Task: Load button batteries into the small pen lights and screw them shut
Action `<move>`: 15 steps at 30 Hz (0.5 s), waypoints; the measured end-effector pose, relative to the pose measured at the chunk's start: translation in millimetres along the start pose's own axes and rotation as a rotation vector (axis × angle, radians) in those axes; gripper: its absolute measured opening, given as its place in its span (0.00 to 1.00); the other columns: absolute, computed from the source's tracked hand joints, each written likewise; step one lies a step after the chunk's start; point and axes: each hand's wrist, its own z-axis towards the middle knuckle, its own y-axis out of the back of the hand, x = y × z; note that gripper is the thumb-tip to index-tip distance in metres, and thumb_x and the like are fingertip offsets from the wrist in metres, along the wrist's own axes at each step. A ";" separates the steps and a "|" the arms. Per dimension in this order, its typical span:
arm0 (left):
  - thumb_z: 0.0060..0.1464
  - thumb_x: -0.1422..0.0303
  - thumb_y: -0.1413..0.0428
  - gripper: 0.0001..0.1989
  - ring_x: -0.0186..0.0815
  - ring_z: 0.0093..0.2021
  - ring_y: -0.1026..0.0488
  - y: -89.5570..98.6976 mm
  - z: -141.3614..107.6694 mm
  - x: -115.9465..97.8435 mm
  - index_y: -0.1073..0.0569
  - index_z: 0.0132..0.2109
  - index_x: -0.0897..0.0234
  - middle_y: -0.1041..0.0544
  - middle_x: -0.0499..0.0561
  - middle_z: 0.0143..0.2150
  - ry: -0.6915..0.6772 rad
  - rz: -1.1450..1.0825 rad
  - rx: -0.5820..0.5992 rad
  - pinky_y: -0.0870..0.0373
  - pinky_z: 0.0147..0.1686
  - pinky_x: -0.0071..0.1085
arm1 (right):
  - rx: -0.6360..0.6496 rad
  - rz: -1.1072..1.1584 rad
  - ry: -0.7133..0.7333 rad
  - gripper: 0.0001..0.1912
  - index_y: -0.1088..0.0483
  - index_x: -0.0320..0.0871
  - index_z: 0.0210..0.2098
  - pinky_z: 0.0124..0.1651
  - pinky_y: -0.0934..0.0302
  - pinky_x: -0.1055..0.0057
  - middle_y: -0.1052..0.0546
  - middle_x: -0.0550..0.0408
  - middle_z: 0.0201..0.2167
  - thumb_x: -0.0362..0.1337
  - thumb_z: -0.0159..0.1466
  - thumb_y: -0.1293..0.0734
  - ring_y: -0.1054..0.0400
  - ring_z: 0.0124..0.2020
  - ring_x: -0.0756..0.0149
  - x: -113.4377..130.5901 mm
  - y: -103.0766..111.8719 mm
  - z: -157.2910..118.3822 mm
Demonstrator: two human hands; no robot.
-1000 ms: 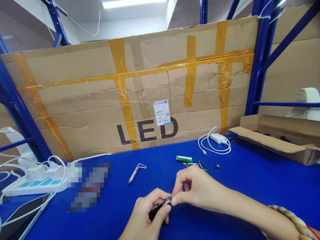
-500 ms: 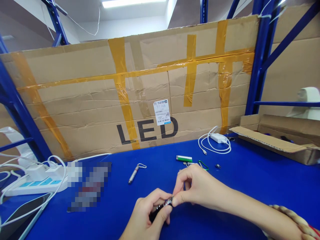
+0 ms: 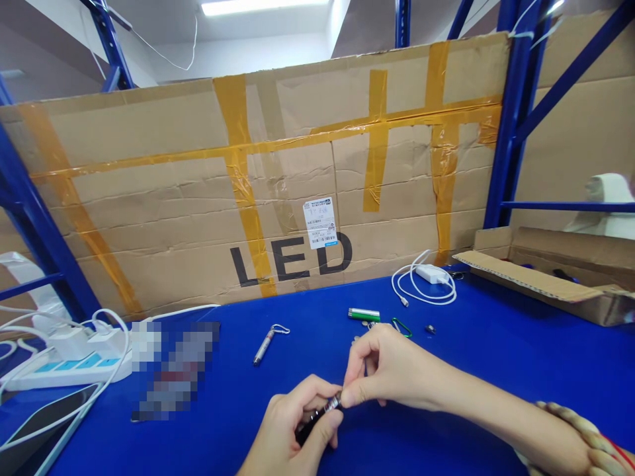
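Note:
Low in the middle of the view, my left hand (image 3: 302, 423) is wrapped round a small black flashlight (image 3: 317, 418) with a shiny silver end, tilted up to the right. The thumb and index finger of my right hand (image 3: 374, 367) pinch together at that silver end; whatever tiny part may sit between them is hidden. Behind my right hand lie a green and silver tube (image 3: 364, 315) and a green carabiner (image 3: 401, 327), partly covered. A small dark metal piece (image 3: 430, 329) is to their right. A silver mini flashlight with a clip (image 3: 264, 347) rests farther left.
A power strip (image 3: 74, 370) with plugs and cables, a phone (image 3: 49, 430) and a blurred-out flat item (image 3: 178, 377) occupy the left. A white charger with its cable (image 3: 430, 275) lies at the back right, near an open cardboard box (image 3: 546, 281). Taped cardboard (image 3: 173, 218) walls the back.
Both hands stay almost where they were, still on the black flashlight. The whole view has shifted very slightly.

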 end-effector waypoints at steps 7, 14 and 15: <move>0.58 0.65 0.54 0.11 0.29 0.25 0.31 -1.1 -2.3 -1.1 0.31 0.38 0.68 0.27 0.51 0.25 -0.061 0.030 -0.015 0.39 0.27 0.20 | 0.089 0.087 -0.051 0.14 0.26 0.35 0.21 0.18 0.52 0.81 0.29 0.56 0.15 0.39 0.39 0.24 0.42 0.15 0.77 -3.9 0.5 0.5; 0.58 0.65 0.53 0.09 0.30 0.25 0.31 -1.7 -3.9 1.6 0.34 0.35 0.67 0.26 0.51 0.25 -0.049 0.060 -0.021 0.40 0.24 0.20 | 0.041 0.046 -0.051 0.14 0.28 0.35 0.19 0.17 0.53 0.81 0.30 0.56 0.14 0.38 0.39 0.24 0.43 0.15 0.77 -2.7 -1.7 1.1; 0.58 0.65 0.54 0.09 0.30 0.26 0.31 -1.4 -3.8 2.1 0.34 0.36 0.67 0.26 0.51 0.26 -0.042 0.074 -0.014 0.40 0.24 0.20 | 0.039 0.041 -0.052 0.14 0.28 0.35 0.19 0.17 0.53 0.81 0.30 0.56 0.14 0.38 0.39 0.24 0.43 0.15 0.77 -2.8 -2.0 1.0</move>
